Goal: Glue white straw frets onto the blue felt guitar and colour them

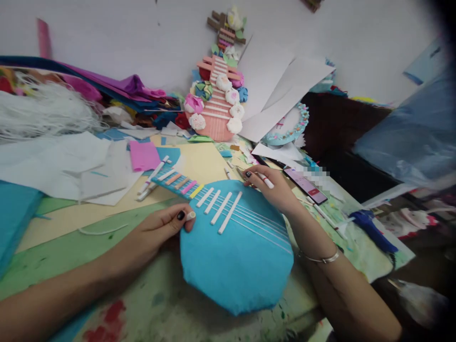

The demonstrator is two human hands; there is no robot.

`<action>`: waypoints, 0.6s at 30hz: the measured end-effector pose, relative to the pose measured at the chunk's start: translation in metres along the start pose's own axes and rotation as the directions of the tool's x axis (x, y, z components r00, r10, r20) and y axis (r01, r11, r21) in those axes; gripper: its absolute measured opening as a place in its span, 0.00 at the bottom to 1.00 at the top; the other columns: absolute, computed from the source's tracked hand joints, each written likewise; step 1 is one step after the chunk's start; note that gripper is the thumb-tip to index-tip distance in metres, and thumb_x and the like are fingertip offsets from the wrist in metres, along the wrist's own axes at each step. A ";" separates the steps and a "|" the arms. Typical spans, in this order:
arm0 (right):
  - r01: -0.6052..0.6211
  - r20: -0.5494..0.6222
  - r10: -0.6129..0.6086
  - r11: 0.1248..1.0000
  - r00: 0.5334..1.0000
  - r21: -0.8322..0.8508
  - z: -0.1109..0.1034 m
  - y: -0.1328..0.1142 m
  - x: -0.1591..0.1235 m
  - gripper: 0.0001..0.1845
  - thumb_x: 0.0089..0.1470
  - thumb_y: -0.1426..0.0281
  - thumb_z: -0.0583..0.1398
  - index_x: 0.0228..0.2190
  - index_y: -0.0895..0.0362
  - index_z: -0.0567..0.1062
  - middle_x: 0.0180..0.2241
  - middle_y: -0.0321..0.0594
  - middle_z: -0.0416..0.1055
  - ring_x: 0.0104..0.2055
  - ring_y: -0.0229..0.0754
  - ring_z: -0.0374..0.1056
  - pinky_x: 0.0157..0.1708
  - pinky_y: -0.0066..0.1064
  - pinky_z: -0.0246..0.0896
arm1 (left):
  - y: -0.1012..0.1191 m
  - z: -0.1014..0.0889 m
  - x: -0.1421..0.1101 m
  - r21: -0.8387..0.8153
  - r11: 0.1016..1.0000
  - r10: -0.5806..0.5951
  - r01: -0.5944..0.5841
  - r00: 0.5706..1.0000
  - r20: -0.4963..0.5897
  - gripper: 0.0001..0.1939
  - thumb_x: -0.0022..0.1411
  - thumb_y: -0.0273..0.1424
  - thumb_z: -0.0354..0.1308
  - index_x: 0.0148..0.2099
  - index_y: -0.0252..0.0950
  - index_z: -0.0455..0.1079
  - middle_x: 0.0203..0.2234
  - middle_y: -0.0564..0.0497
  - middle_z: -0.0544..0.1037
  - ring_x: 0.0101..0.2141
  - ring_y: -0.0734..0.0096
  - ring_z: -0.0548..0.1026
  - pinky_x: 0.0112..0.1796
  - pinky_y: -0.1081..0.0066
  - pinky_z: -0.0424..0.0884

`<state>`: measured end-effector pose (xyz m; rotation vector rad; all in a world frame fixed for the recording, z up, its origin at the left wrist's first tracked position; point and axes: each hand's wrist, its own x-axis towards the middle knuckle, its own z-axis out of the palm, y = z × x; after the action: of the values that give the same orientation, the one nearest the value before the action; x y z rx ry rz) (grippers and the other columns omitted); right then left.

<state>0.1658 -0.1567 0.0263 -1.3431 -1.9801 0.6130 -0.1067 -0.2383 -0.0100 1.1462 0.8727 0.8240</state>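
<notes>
From here I have the lute (pixel 237 251) over the bench (pixel 149 270), left hand (pixel 166 223) pinching a roll (pixel 191 216) at its edge, right hand (pixel 272 187) gripping a second roll (pixel 266 181); strings (pixel 261 236) and frets (pixel 221 208) look done, the rest bare.

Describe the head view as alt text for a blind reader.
A blue lute-shaped craft is between a person's left hand, holding a white roll, and right hand, holding a red-banded white stick; a pink lute-shaped craft with flowers stands behind.

I see 1 camera, worn on the person's head, looking forward and down, close above the blue lute-shaped craft (pixel 233 251), facing the wall (pixel 124 33) beyond it.
</notes>
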 end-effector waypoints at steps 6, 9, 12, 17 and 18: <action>-0.040 -0.007 0.040 0.987 0.999 -0.153 -0.002 0.003 0.003 0.15 0.56 0.60 0.56 0.34 0.58 0.77 0.29 0.41 0.75 0.33 0.44 0.69 0.34 0.33 0.60 | 0.009 -0.019 0.007 0.012 1.000 0.000 -0.001 0.999 0.047 0.19 0.59 0.48 0.58 0.32 0.36 0.64 0.23 0.58 0.59 0.23 0.79 0.57 0.24 0.80 0.58; -0.001 0.044 0.007 0.991 0.999 -0.137 -0.002 -0.005 0.002 0.19 0.57 0.58 0.54 0.29 0.59 0.76 0.27 0.42 0.74 0.32 0.44 0.67 0.30 0.32 0.57 | 0.011 -0.024 0.010 0.001 1.000 0.025 -0.025 1.000 0.010 0.20 0.58 0.48 0.60 0.31 0.36 0.64 0.22 0.58 0.60 0.22 0.79 0.57 0.23 0.79 0.57; 0.033 0.050 -0.031 0.998 0.998 -0.049 -0.003 -0.018 -0.004 0.21 0.58 0.56 0.54 0.30 0.59 0.77 0.28 0.42 0.74 0.31 0.44 0.67 0.30 0.32 0.56 | 0.012 -0.026 0.012 -0.016 0.999 0.028 -0.029 0.998 -0.055 0.20 0.56 0.47 0.62 0.31 0.36 0.64 0.24 0.58 0.62 0.24 0.78 0.60 0.25 0.79 0.60; -0.025 0.087 0.004 0.970 0.996 0.243 -0.003 -0.029 -0.011 0.25 0.57 0.50 0.55 0.32 0.58 0.78 0.31 0.43 0.77 0.31 0.43 0.69 0.30 0.31 0.59 | 0.012 -0.026 0.012 0.006 1.000 0.030 -0.030 0.991 -0.132 0.20 0.57 0.48 0.61 0.31 0.37 0.62 0.23 0.58 0.61 0.24 0.77 0.60 0.25 0.79 0.61; -0.049 0.052 0.035 0.952 0.998 0.303 -0.003 -0.028 -0.012 0.25 0.57 0.49 0.56 0.33 0.58 0.79 0.31 0.44 0.78 0.30 0.42 0.70 0.30 0.31 0.60 | 0.012 -0.026 0.012 0.017 0.999 0.043 -0.041 0.990 -0.137 0.20 0.58 0.48 0.60 0.31 0.37 0.62 0.23 0.58 0.61 0.24 0.77 0.60 0.25 0.79 0.61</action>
<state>0.1534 -0.1778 0.0449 -1.1918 -1.8064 0.9355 -0.1262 -0.2147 -0.0052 1.1334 0.9717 0.9411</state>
